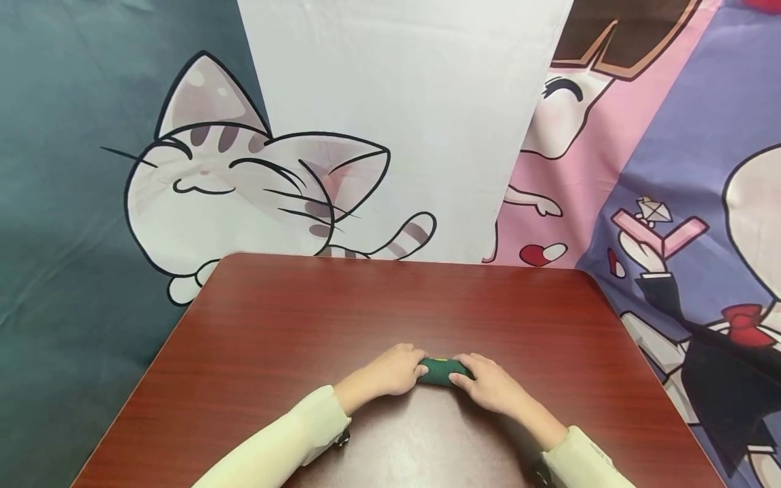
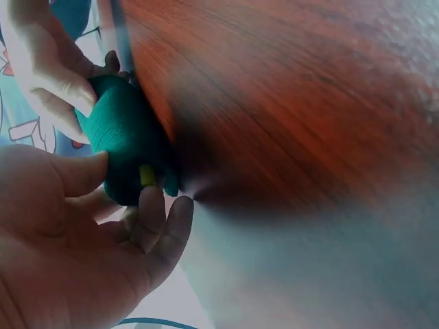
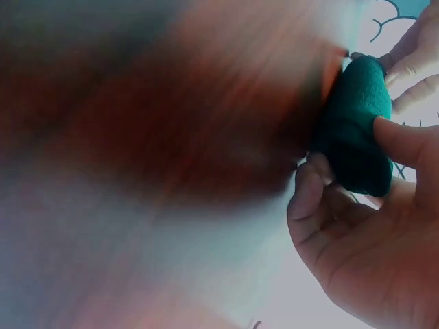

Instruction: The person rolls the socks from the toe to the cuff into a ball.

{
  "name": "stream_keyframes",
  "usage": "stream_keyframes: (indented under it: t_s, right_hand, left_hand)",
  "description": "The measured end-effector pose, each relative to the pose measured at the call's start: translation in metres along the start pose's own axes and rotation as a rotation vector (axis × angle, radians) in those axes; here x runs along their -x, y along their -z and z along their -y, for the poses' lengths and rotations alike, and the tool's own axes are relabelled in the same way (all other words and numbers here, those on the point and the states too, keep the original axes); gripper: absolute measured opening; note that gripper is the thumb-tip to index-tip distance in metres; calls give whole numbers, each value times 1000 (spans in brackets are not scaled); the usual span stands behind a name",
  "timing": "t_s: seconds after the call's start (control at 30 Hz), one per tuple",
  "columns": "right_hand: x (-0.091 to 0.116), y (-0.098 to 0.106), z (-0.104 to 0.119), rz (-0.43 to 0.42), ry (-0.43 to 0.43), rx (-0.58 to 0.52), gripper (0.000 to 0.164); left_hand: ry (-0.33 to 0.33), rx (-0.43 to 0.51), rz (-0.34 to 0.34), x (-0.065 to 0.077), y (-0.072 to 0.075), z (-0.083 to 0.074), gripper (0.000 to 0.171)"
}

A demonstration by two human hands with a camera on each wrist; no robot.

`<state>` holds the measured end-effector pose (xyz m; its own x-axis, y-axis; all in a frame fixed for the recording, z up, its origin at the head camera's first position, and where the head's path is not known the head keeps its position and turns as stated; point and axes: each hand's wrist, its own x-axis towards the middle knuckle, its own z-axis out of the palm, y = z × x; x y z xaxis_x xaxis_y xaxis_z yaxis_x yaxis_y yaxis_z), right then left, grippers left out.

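Observation:
A dark green rolled cloth (image 1: 436, 373) lies crosswise between both hands on the reddish-brown table. At its left end, my left hand (image 1: 393, 371) grips the roll with thumb and fingers. My right hand (image 1: 493, 388) holds the opposite end in the same way. In the left wrist view the green roll (image 2: 123, 123) shows a small yellow piece (image 2: 147, 176) at its near end, beside the fingers. The right wrist view shows the roll's other end (image 3: 360, 161), with the thumb pressed on its side. The inside of the roll is hidden.
The wooden table (image 1: 293, 298) reaches out on all sides of the hands, with rounded far corners. Behind it hangs a printed cloth backdrop (image 1: 390, 81) with a cartoon cat and figures. Light sleeves cover both forearms, and a dark band shows at the left cuff.

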<state>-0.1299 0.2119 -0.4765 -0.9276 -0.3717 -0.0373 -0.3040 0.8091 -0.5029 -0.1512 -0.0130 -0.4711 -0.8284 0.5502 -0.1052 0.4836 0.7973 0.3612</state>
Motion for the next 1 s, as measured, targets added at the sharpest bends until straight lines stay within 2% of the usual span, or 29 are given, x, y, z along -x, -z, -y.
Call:
stream_keyframes:
  t_s: [0.2,0.33,0.5,0.6,0.77,1.0]
  right_hand:
    - [-8,4,-2,56,21,-26,20]
    - [-11,6,-3,107,3,-64,19]
    - [-15,9,-3,167,8,-112,18]
    - [-18,11,-4,199,29,-126,19]
    - [-23,17,-10,264,63,-154,23]
    - [-28,21,-14,308,23,-204,34]
  left_hand:
    - [-14,-88,-21,0,-2,-1,36]
    - [9,-72,-9,1,-3,-1,42]
    - [7,-71,7,-3,-4,2,51]
    - [5,-63,27,-8,-2,2,54]
    - [47,-2,90,-15,2,1,52]
    - [85,-25,138,-22,4,-6,45]
